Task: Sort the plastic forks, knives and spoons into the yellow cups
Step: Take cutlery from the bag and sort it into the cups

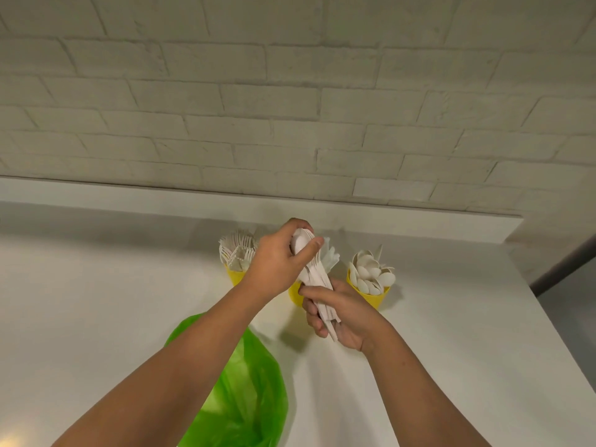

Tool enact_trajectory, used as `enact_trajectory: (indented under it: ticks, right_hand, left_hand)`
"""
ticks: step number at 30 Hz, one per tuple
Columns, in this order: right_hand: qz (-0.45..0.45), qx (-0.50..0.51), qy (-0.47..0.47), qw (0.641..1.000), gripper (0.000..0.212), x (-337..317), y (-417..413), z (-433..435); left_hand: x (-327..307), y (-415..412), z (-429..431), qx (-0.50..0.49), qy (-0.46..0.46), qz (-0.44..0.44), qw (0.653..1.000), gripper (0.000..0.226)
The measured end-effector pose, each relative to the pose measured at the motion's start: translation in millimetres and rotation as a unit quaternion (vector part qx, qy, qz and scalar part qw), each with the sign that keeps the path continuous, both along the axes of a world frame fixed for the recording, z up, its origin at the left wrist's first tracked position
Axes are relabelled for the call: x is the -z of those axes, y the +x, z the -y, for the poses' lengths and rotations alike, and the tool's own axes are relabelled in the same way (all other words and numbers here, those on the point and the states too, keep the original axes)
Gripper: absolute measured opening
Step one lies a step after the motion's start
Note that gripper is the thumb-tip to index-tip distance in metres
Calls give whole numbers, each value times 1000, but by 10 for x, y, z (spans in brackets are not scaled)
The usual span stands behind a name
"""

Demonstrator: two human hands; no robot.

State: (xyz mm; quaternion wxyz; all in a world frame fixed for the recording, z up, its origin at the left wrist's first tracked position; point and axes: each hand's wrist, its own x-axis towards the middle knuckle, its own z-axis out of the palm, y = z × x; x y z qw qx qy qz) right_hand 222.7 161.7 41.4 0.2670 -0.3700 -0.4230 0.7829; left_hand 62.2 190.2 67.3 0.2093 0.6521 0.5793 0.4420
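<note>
The white counter runs up to a pale brick wall, and a crumpled green plastic bag lies on its near part, partly under the left forearm. Behind the bag stand 3 yellow cups in a row: the left cup is packed with forks, the right cup holds spoons, and the middle cup is mostly hidden by the hands, with what look like knife blades fanning out above it.

Both hands hold 1 bundle of white cutlery in the air just in front of the middle cup. The right hand has its fingers curled round the handle ends. The left hand is clamped on the top end, thumb pressed across a rounded spoon bowl.

The sort looks well along - every cup is loaded - and the step in hand seems to be squaring up or picking over this last bundle. It appears to be mostly spoons, though whether other pieces are mixed in cannot be told. The next move calls for carrying it right to the spoon cup and lowering it handles first - gently, since that cup is already crowded and could tip.
</note>
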Motion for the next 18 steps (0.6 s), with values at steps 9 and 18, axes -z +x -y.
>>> enact_trajectory:
  ticks: [9, 18]
  right_hand:
    - [10, 146, -119, 982, 56, 67, 92, -73]
    - [77, 22, 62, 995, 19, -22, 325, -33]
  left_hand:
    - [-23, 95, -42, -27, -27, -29, 999, 5]
    - [-123, 257, -143, 13, -28, -74, 997, 14]
